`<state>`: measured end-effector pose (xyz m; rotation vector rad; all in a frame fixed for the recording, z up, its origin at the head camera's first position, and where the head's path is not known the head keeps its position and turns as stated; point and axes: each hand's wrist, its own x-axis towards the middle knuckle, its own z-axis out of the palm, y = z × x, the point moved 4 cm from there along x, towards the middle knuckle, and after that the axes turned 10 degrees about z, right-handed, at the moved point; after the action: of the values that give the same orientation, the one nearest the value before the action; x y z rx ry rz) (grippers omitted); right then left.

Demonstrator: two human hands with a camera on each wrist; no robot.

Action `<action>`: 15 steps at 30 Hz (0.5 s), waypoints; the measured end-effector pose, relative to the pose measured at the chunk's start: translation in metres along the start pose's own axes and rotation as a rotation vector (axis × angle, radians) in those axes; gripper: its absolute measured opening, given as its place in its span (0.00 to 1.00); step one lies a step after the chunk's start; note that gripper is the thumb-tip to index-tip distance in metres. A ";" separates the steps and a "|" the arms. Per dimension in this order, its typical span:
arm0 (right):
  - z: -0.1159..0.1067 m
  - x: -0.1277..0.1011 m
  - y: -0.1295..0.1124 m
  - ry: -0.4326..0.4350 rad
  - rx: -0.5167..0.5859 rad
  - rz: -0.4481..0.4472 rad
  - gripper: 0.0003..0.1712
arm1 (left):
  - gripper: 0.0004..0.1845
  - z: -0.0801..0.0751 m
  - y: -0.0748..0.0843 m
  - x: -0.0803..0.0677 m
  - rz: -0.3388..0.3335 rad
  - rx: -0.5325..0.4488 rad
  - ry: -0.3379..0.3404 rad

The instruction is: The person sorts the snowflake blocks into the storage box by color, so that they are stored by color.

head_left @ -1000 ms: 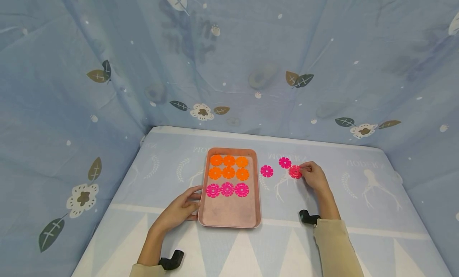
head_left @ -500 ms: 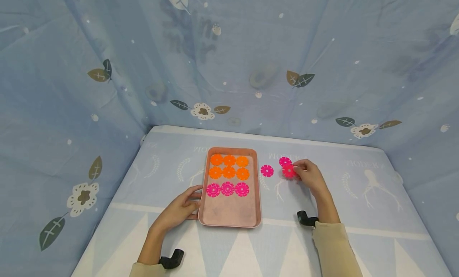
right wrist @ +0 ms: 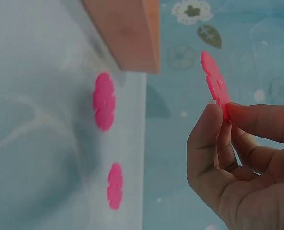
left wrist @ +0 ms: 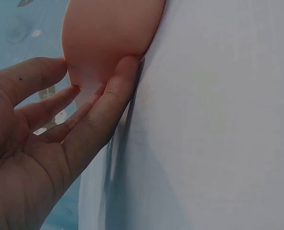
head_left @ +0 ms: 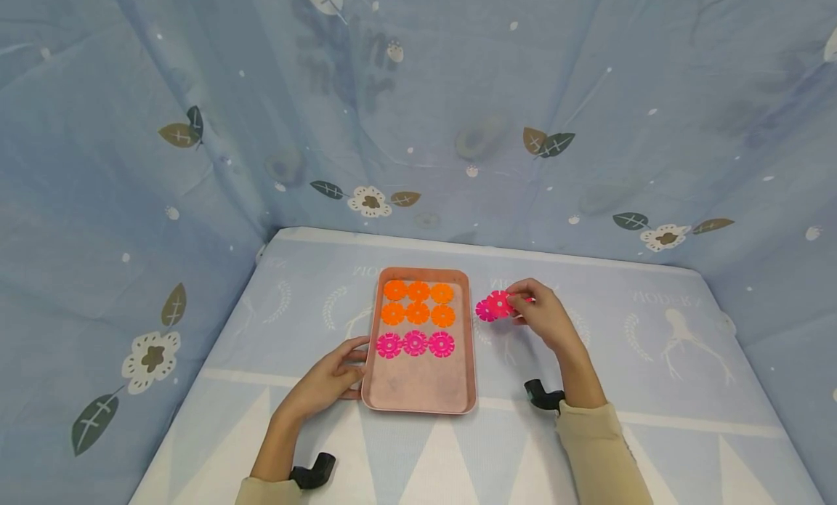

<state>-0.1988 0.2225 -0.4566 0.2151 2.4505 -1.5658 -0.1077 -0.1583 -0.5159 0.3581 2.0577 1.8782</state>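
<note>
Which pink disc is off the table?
The pink disc pinched in the right hand; the other pink discs lie flat on the table or in the tray.

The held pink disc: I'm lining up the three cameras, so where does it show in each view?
Head: the pink disc sits right of centre, pinched by the right hand, just right of the tray.
Left wrist: not in it; only the left hand touching the tray's corner.
Right wrist: upper right, edge-on, above the fingertips.
Shared landmark: the tray.
</note>
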 end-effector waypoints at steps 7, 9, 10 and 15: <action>0.024 -0.002 -0.027 -0.063 0.029 -0.056 0.11 | 0.30 0.000 -0.001 0.000 -0.010 0.013 0.006; 0.031 -0.002 -0.035 -0.084 0.033 -0.076 0.10 | 0.30 0.000 -0.001 0.000 -0.013 0.012 0.007; 0.035 -0.001 -0.038 -0.094 0.036 -0.084 0.10 | 0.30 0.000 -0.001 0.000 -0.014 0.013 0.007; 0.059 0.000 -0.052 -0.164 0.047 -0.112 0.09 | 0.30 0.001 -0.001 0.000 -0.021 0.010 0.014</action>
<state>-0.2047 0.1473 -0.4351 -0.0421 2.3374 -1.6175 -0.1075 -0.1579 -0.5168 0.3256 2.0725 1.8633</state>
